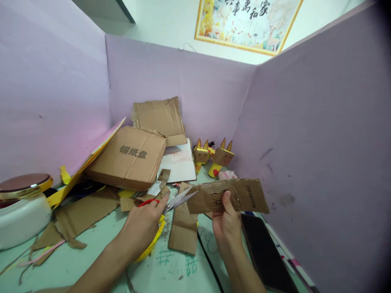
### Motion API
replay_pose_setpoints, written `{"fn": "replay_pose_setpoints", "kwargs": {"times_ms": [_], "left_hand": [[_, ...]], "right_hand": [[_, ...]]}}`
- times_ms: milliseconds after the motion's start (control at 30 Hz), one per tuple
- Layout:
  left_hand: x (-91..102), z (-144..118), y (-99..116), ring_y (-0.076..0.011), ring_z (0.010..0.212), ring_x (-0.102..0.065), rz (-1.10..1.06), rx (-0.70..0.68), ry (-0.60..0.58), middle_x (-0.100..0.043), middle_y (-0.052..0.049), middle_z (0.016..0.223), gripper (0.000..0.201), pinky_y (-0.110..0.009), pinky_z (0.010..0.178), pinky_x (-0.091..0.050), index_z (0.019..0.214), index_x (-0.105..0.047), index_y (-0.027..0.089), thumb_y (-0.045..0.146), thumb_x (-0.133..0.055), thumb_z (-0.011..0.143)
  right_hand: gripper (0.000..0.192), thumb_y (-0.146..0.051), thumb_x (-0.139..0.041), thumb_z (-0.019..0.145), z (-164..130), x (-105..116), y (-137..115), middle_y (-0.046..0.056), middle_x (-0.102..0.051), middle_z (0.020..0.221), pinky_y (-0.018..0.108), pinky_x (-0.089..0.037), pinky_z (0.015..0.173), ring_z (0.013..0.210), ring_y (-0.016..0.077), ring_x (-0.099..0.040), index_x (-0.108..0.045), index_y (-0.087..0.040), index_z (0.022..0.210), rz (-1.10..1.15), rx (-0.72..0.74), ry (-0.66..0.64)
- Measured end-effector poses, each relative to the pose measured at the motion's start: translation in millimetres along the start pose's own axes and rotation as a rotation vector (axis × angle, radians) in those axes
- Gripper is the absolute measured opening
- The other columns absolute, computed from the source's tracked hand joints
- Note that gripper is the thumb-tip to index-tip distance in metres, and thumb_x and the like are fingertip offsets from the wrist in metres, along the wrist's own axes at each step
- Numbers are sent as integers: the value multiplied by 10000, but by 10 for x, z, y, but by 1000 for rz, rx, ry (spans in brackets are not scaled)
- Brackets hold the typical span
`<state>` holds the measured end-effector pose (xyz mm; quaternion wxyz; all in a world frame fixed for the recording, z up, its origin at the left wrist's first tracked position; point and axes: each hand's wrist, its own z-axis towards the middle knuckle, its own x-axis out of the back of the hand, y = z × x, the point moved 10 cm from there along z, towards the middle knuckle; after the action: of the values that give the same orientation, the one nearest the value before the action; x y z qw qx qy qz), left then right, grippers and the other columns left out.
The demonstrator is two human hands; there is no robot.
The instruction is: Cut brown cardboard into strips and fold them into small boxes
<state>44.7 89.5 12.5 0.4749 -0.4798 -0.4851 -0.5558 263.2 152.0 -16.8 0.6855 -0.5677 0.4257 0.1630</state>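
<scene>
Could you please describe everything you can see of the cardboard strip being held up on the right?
The cardboard strip is a brown, corrugated piece, longer than it is tall, with ragged edges and faint dark print near its right end. It is held level above the green table, pinched from below by the right hand, thumb on its front face. The open blades of the scissors, worked by the left hand, meet its left edge. Below it lies a dark phone.
</scene>
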Motion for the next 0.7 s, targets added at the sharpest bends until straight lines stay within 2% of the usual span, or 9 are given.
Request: {"fn": "replay_pose_setpoints", "kwargs": {"times_ms": [133, 333, 467, 700], "left_hand": [[-5, 6, 12, -250, 819, -622, 80, -8, 15, -626, -101, 1013, 656, -311, 612, -436, 1375, -278, 201, 57, -316, 737], [9, -6, 45, -231, 904, -608, 27, -49, 24, -618, -94, 1055, 660, -293, 659, -431, 1366, -294, 208, 37, -326, 730], [-5, -7, 42, -248, 917, -614, -1, -46, 32, -610, -112, 1104, 664, -330, 682, -449, 1359, -314, 196, 23, -317, 718], [44, -30, 69, -258, 870, -623, 16, -45, 30, -628, -105, 1046, 652, -344, 656, -458, 1359, -319, 199, 35, -331, 729]], "right_hand": [[522, -283, -708, 674, -95, -76, 55, -12, -632, 1151, 346, -470, 900, 1073, 155, -561, -533, -289, 1166, -40, 3, -66], [476, -277, -719, 660, -157, -169, 200, -21, -707, 958, 280, -503, 803, 904, 134, -627, -580, -277, 1115, -45, -95, -166], [480, -282, -736, 629, -187, -208, 243, -20, -715, 914, 300, -507, 776, 886, 154, -632, -595, -281, 1088, -63, -115, -217], [420, -308, -766, 562, -173, -161, 127, 5, -712, 919, 391, -439, 896, 944, 195, -611, -653, -237, 960, -117, -24, -135]]}}
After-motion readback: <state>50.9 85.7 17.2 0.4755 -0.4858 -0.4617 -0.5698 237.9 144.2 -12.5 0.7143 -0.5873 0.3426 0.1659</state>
